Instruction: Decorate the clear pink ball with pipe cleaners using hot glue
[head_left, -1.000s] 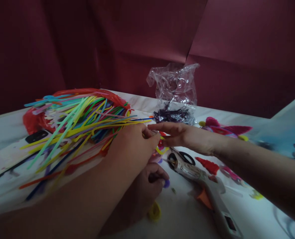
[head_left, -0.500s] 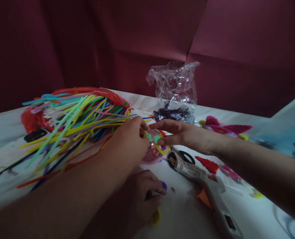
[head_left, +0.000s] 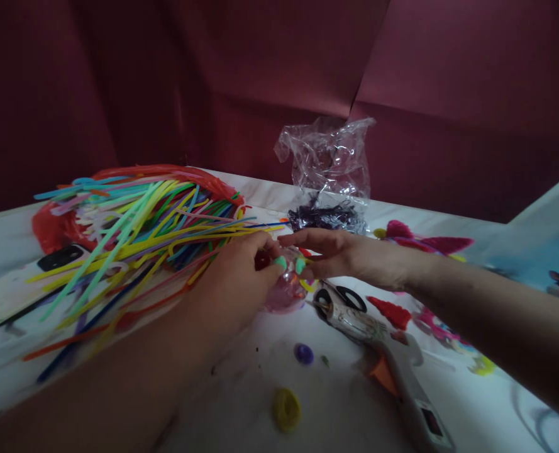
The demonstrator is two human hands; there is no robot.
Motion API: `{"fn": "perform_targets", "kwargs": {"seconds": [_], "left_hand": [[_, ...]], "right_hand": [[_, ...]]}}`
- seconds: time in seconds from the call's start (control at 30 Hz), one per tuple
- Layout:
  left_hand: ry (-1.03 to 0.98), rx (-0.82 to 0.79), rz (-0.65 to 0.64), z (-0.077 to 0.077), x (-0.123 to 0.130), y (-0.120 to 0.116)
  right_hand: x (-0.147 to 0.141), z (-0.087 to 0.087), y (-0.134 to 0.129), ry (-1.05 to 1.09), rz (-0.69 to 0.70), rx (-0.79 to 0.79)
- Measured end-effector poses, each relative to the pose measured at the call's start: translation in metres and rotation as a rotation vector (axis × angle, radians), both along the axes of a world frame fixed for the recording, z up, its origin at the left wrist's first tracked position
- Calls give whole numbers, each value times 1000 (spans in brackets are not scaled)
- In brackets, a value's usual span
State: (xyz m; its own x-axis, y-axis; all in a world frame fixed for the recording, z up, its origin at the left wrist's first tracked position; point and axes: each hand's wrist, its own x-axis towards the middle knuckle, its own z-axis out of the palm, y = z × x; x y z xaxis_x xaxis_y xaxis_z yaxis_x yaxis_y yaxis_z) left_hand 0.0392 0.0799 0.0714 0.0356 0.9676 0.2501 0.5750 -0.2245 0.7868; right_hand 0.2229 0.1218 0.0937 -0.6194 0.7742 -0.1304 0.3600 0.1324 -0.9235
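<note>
In the head view, a pink translucent object (head_left: 285,297) sits left of the glue gun (head_left: 405,365). Beside it, the left hand (head_left: 248,267) has a grip I cannot tell; the right hand (head_left: 343,257) holds thumb and forefinger apart.

Rounded ornament (head_left: 285,297) on my feed: translucent pink, with mint-green pieces (head_left: 300,265). Stems (head_left: 142,217): yellow, mint, blue, orange, pink. Plastic wrapping (head_left: 48,228): red. I see one coil purple (head_left: 304,353), another yellow (head_left: 287,410); glue gun (head_left: 411,385) grey, trigger (head_left: 383,375) orange; scissor handles (head_left: 362,305) black; tabletop (head_left: 340,402) white, faintly grey-veined; backdrop (head_left: 279,56) maroon.
</note>
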Motion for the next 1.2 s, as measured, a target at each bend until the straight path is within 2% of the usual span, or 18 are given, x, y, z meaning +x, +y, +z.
{"fn": "perform_targets", "kwargs": {"seconds": [0.07, 0.17, 0.2, 0.23, 0.3, 0.33, 0.4, 0.5, 0.6, 0.67, 0.73, 0.83, 0.87, 0.93, 1.03, 1.2], "left_hand": [[6, -29, -22, -1, 0, 2], [23, -21, -20, -1, -1, 4], [22, -17, -21, -1, 0, 5], [20, -16, -24, 0, 0, 4], [26, -20, -30, 2, 1, 3], [33, -26, -32, 3, 2, 3], [46, -39, -30, 5, 4, 1], [47, -51, -35, 7, 5, 0], [38, -52, -51, 7, 5, 0], [46, -51, -48, 7, 6, 0], [60, -46, -41, 7, 6, -1], [54, -38, -27, 6, 5, -2], [44, -33, -26, 6, 5, -2], [28, -26, -31, 4, 3, -2], [20, -26, -31, 3, 2, -1], [-19, -63, -39, 3, 2, 0]], "right_hand": [[8, 4, -7, -49, -165, 96], [23, 5, -30, -157, -573, 364], [27, 1, -40, -198, -648, 402], [28, -5, -52, -318, -638, 370], [23, -22, -73, -551, -459, 283], [17, -32, -82, -616, -358, 264], [2, -50, -93, -710, -271, 249], [-21, -64, -99, -847, -293, 259], [-31, -65, -100, -886, -361, 287], [-30, -61, -98, -849, -393, 297], [-24, -54, -95, -702, -425, 237], [-12, -33, -81, -246, -565, 36], [-9, -25, -75, -99, -648, 13], [-4, -11, -60, 63, -644, 25], [-5, -2, -41, 110, -551, 28], [-19, -5, -31, 88, -503, 4]]}}
